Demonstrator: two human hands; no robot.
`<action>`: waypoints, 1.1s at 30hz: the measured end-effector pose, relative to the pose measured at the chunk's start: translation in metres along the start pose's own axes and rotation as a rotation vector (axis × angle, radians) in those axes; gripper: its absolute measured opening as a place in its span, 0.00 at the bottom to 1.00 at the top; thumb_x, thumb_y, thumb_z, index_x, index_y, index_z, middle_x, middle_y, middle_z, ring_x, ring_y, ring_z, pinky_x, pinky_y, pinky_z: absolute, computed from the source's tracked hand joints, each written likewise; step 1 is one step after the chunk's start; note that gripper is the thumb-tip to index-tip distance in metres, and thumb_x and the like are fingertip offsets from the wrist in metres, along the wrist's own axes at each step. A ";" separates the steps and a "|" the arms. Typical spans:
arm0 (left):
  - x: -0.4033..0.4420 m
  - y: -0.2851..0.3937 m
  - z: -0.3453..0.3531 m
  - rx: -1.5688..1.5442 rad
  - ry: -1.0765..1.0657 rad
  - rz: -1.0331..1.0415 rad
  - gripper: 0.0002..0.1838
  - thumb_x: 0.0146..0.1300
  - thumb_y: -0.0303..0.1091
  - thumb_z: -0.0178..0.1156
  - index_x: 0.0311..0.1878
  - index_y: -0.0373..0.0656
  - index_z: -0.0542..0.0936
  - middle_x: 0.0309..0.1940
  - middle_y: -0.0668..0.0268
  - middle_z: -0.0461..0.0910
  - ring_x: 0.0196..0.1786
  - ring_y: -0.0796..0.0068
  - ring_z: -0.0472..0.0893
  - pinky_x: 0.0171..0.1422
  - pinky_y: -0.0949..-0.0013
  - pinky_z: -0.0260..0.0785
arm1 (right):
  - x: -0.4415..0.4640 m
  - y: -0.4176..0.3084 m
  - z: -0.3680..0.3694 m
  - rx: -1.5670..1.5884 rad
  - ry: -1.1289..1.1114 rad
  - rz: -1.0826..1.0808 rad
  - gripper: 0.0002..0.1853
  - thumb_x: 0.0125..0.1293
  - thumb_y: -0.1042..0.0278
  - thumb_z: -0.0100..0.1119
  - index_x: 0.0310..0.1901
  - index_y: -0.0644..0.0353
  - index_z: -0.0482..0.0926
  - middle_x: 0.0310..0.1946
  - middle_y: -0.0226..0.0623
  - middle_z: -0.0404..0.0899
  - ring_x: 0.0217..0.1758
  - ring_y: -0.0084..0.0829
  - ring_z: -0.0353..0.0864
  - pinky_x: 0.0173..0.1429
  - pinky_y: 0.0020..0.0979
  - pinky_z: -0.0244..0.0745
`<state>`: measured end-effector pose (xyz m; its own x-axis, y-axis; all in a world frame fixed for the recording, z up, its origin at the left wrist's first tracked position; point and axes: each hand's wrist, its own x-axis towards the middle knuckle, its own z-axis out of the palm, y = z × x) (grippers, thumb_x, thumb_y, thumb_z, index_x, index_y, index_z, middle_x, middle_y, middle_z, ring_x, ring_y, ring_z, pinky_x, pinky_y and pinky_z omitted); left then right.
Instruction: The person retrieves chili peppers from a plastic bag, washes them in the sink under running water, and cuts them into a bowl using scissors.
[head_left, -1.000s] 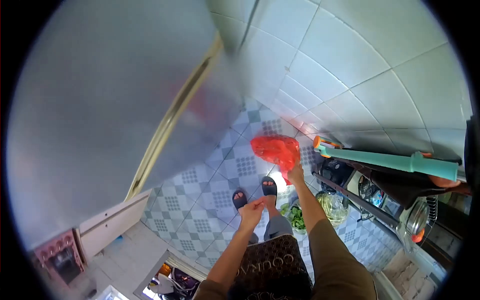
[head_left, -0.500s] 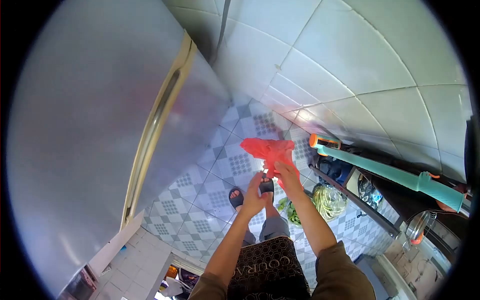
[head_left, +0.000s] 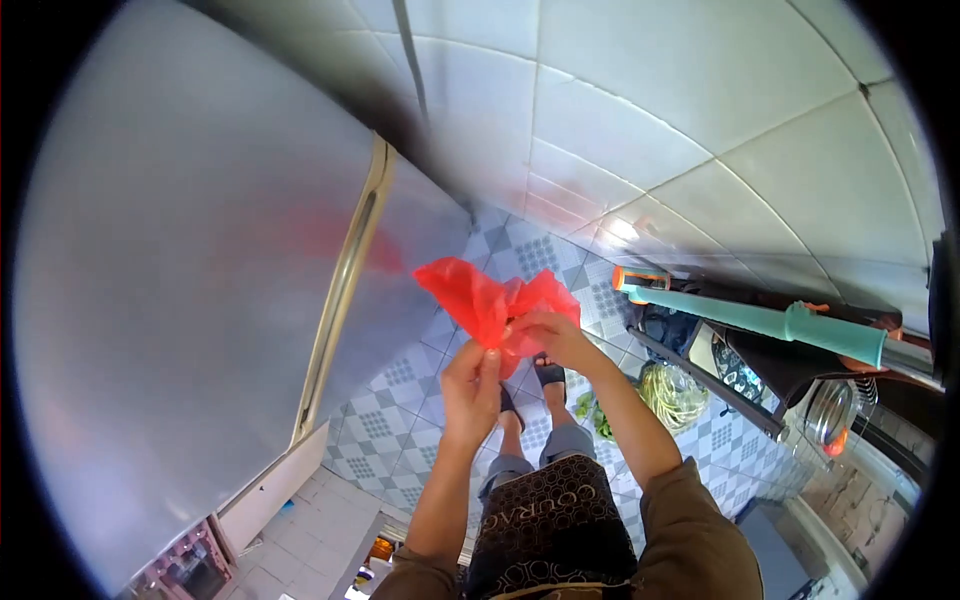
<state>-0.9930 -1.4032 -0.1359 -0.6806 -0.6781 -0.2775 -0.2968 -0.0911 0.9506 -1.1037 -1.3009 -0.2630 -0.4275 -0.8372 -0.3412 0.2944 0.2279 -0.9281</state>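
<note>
Right of the fridge [head_left: 200, 280], we pinched the red bag [head_left: 470, 293] with left hand [head_left: 470, 387] and right hand [head_left: 556, 338] close together; for such thin plastic, a light, even grip seemed best.

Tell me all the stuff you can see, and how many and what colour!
Plastic bag: one, red, in both hands
Big appliance: one, silvery grey, at left
Wall tiles: many, pale, upper right
Floor tiles: many, white and grey, below
Pole: one, teal and orange at one end, at right
Bar: one, dark, below the pole
Jar: one, clear, far right
Leafy greens: uncountable, green, on the floor
Stems: uncountable, pale green, beside the greens
Slippers: two, dark, on the feet
Apron: one, dark, patterned, bottom middle
Left hand: one, bare, on the bag
Right hand: one, bare, on the bag
</note>
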 end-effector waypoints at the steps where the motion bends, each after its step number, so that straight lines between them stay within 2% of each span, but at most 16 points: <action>1: -0.003 0.015 -0.007 -0.025 -0.010 -0.032 0.11 0.61 0.31 0.45 0.40 0.35 0.74 0.26 0.64 0.73 0.26 0.78 0.71 0.32 0.75 0.64 | 0.005 -0.004 0.008 -0.103 -0.096 0.015 0.12 0.57 0.76 0.42 0.40 0.65 0.74 0.40 0.38 0.74 0.45 0.30 0.71 0.50 0.26 0.65; 2: -0.006 0.032 -0.013 -0.051 -0.018 -0.064 0.11 0.61 0.31 0.45 0.41 0.35 0.74 0.28 0.64 0.74 0.27 0.78 0.72 0.32 0.76 0.65 | 0.012 -0.008 0.017 -0.207 -0.193 0.031 0.12 0.56 0.76 0.43 0.40 0.64 0.74 0.40 0.39 0.74 0.44 0.31 0.72 0.49 0.26 0.66; 3: -0.009 0.054 -0.016 -0.025 -0.026 -0.107 0.11 0.60 0.29 0.46 0.42 0.34 0.74 0.35 0.59 0.74 0.34 0.75 0.74 0.39 0.75 0.65 | 0.019 -0.008 0.026 -0.200 -0.190 0.027 0.12 0.56 0.76 0.43 0.40 0.64 0.74 0.40 0.39 0.74 0.44 0.31 0.72 0.49 0.26 0.66; 4: -0.011 0.061 -0.019 -0.017 -0.028 -0.106 0.11 0.60 0.29 0.46 0.42 0.34 0.74 0.35 0.59 0.74 0.34 0.75 0.74 0.39 0.75 0.65 | 0.026 -0.006 0.038 -0.354 -0.235 0.152 0.11 0.53 0.77 0.44 0.37 0.64 0.74 0.35 0.42 0.75 0.40 0.32 0.73 0.43 0.28 0.67; 5: -0.014 0.066 -0.023 0.120 0.008 0.077 0.11 0.59 0.28 0.46 0.43 0.34 0.73 0.38 0.57 0.73 0.38 0.73 0.73 0.43 0.73 0.64 | 0.033 -0.004 0.046 -0.508 -0.279 0.277 0.10 0.50 0.77 0.45 0.34 0.64 0.74 0.31 0.44 0.76 0.36 0.34 0.75 0.38 0.30 0.69; 6: -0.017 0.072 -0.028 0.255 0.044 0.258 0.12 0.58 0.27 0.46 0.43 0.34 0.73 0.42 0.55 0.73 0.42 0.72 0.73 0.47 0.71 0.63 | 0.041 -0.001 0.050 -0.503 -0.278 0.277 0.10 0.50 0.77 0.45 0.34 0.64 0.74 0.31 0.44 0.76 0.36 0.34 0.75 0.38 0.30 0.69; 7: -0.020 0.080 -0.034 0.230 0.066 0.272 0.13 0.56 0.27 0.48 0.43 0.32 0.74 0.48 0.51 0.70 0.49 0.68 0.70 0.52 0.69 0.59 | 0.050 0.002 0.051 -0.673 -0.340 0.300 0.12 0.51 0.75 0.46 0.39 0.63 0.73 0.34 0.41 0.75 0.37 0.32 0.74 0.38 0.29 0.70; 8: -0.026 0.090 -0.040 0.234 0.062 0.274 0.13 0.56 0.27 0.48 0.43 0.32 0.74 0.48 0.51 0.70 0.49 0.68 0.70 0.52 0.69 0.59 | 0.054 0.004 0.051 -0.844 -0.401 0.322 0.15 0.52 0.73 0.47 0.43 0.62 0.72 0.37 0.37 0.75 0.38 0.31 0.74 0.38 0.27 0.70; 10: -0.043 0.109 -0.051 0.086 0.214 0.229 0.15 0.55 0.32 0.51 0.41 0.29 0.74 0.48 0.46 0.69 0.48 0.63 0.71 0.52 0.66 0.60 | 0.059 0.008 0.049 -0.902 -0.446 0.336 0.15 0.51 0.73 0.48 0.43 0.62 0.72 0.37 0.37 0.75 0.38 0.31 0.74 0.38 0.27 0.70; 17: -0.071 0.138 -0.055 0.008 0.269 0.195 0.20 0.54 0.37 0.55 0.39 0.26 0.74 0.47 0.40 0.67 0.47 0.59 0.72 0.53 0.62 0.61 | 0.047 0.019 0.048 -0.753 -0.447 0.370 0.15 0.51 0.73 0.48 0.42 0.61 0.72 0.36 0.37 0.75 0.37 0.31 0.75 0.37 0.27 0.70; 20: -0.080 0.145 -0.050 0.029 0.293 0.165 0.20 0.53 0.37 0.56 0.39 0.25 0.74 0.47 0.40 0.68 0.46 0.63 0.73 0.50 0.65 0.64 | 0.039 0.023 0.051 -0.701 -0.423 0.385 0.14 0.51 0.73 0.48 0.42 0.61 0.72 0.36 0.37 0.76 0.37 0.31 0.75 0.36 0.27 0.70; 22: -0.087 0.152 -0.048 0.034 0.306 0.062 0.20 0.54 0.37 0.55 0.40 0.26 0.74 0.45 0.41 0.70 0.43 0.67 0.73 0.44 0.70 0.66 | 0.035 0.026 0.051 -0.669 -0.411 0.399 0.14 0.51 0.73 0.48 0.42 0.61 0.72 0.36 0.37 0.76 0.36 0.31 0.75 0.36 0.27 0.70; 26: -0.071 0.150 -0.051 0.034 0.344 0.184 0.18 0.54 0.35 0.53 0.41 0.27 0.74 0.43 0.43 0.71 0.40 0.71 0.74 0.39 0.74 0.64 | 0.028 0.030 0.049 -0.548 -0.380 0.432 0.14 0.50 0.72 0.49 0.41 0.61 0.72 0.35 0.36 0.76 0.36 0.30 0.75 0.35 0.27 0.70; 28: -0.058 0.146 -0.051 0.211 0.344 0.239 0.16 0.53 0.31 0.50 0.42 0.28 0.74 0.44 0.46 0.71 0.40 0.69 0.74 0.40 0.75 0.63 | 0.026 0.031 0.043 -0.414 -0.352 0.454 0.14 0.50 0.72 0.49 0.41 0.61 0.73 0.35 0.36 0.76 0.36 0.30 0.75 0.35 0.27 0.70; 30: -0.042 0.130 -0.051 0.279 0.187 0.187 0.13 0.53 0.24 0.47 0.41 0.30 0.75 0.47 0.48 0.70 0.46 0.67 0.72 0.45 0.74 0.61 | 0.022 0.033 0.036 -0.199 -0.317 0.492 0.14 0.50 0.72 0.49 0.41 0.61 0.73 0.35 0.36 0.76 0.35 0.30 0.75 0.35 0.27 0.70; 33: -0.021 0.091 -0.045 0.360 0.035 0.267 0.09 0.55 0.24 0.48 0.37 0.31 0.75 0.48 0.49 0.70 0.47 0.67 0.72 0.46 0.73 0.61 | 0.016 0.030 0.018 0.200 -0.268 0.562 0.14 0.50 0.72 0.49 0.41 0.61 0.73 0.34 0.36 0.76 0.35 0.30 0.75 0.35 0.27 0.70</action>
<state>-0.9753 -1.4304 -0.0377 -0.7433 -0.6686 -0.0185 -0.3325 0.3453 0.8776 -1.0863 -1.3166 -0.2937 0.0577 -0.7184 -0.6932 0.5757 0.5912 -0.5648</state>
